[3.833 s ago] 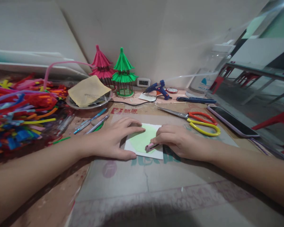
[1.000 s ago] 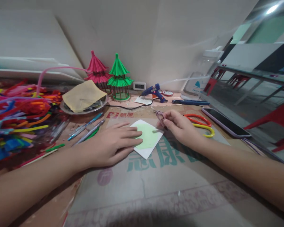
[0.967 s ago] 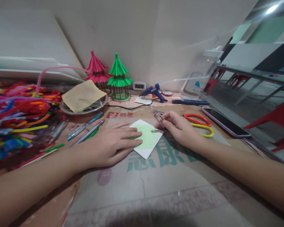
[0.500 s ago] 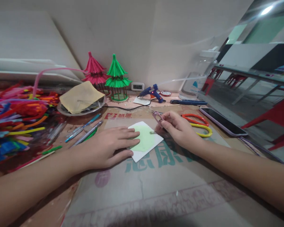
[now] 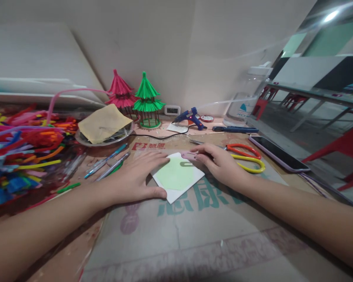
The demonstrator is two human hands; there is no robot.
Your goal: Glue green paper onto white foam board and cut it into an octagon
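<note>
A white square card (image 5: 172, 196) with a light green hexagon (image 5: 176, 174) on it lies in the middle of the cardboard. My left hand (image 5: 135, 172) rests flat at the card's left corner, open, the thumb spread from the fingers and both touching the card's edges. Over the card's right upper part, my right hand (image 5: 216, 158) is closed on a small flat pink tool (image 5: 189, 156) with a looped end; its exact kind is unclear. A dark shadow of it falls on the green hexagon. Orange-and-yellow-handled scissors (image 5: 244, 150) lie just behind my right hand.
Behind stand a green pagoda model (image 5: 147, 103) and a pink one (image 5: 120, 94), a small clock (image 5: 172, 110), a blue glue gun (image 5: 191, 116) and a water bottle (image 5: 242, 98). Pipe cleaners (image 5: 26, 145), pens (image 5: 106, 160) and a plastic dish (image 5: 122, 137) sit left; a phone (image 5: 278, 152) right.
The left fingers have drawn back off the green hexagon toward the card's left edge, and the thumb has spread. The pink tool has tipped from raised to nearly level over the card.
</note>
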